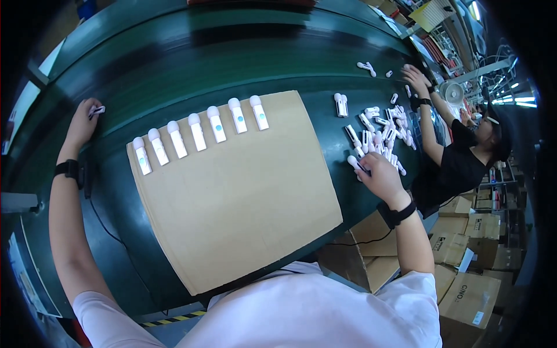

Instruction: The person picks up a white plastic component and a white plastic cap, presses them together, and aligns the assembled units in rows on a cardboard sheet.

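Far out at the left, my left hand (83,123) is closed on a small white piece with a dark side (98,110), held over the green belt. At the right, my right hand (383,178) reaches to the near edge of a loose pile of small white round-headed devices (390,129). Its fingers are closed around one white round-headed device (355,163), partly hidden by them. Between my hands, a row of similar devices (196,132) lies along the far edge of a cardboard sheet (243,203), heads pointing away. Some of these carry a blue dot.
Two devices (340,105) lie side by side right of the cardboard. The green conveyor belt (249,64) runs across the back. A co-worker (458,139) at the right has a hand (416,80) over the belt's edge. Cartons (467,296) are stacked at the lower right.
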Tool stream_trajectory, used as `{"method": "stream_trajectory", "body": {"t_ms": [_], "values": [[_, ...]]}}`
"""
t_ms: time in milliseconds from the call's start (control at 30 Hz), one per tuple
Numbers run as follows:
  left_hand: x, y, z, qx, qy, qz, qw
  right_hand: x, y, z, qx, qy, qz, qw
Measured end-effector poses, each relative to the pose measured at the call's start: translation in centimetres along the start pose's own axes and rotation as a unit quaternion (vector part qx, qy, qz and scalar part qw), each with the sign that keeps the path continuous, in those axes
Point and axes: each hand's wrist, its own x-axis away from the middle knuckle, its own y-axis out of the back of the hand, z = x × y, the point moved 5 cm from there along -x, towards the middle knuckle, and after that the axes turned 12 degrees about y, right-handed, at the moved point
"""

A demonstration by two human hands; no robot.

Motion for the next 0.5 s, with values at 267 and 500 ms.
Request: {"method": "stream_trajectory", "body": {"t_ms": [267, 500], "values": [[9.3, 4.9, 0.2, 0.153, 0.174, -0.080, 0.970, 0.8, 1.2, 1.2, 0.042, 0.088, -0.124, 0.988], [28.3, 7.1, -17.5, 0.446, 0.071, -0.025, 0.892, 3.3, 4.3, 12.5, -0.311, 0.248, -0.142, 0.906]]}}
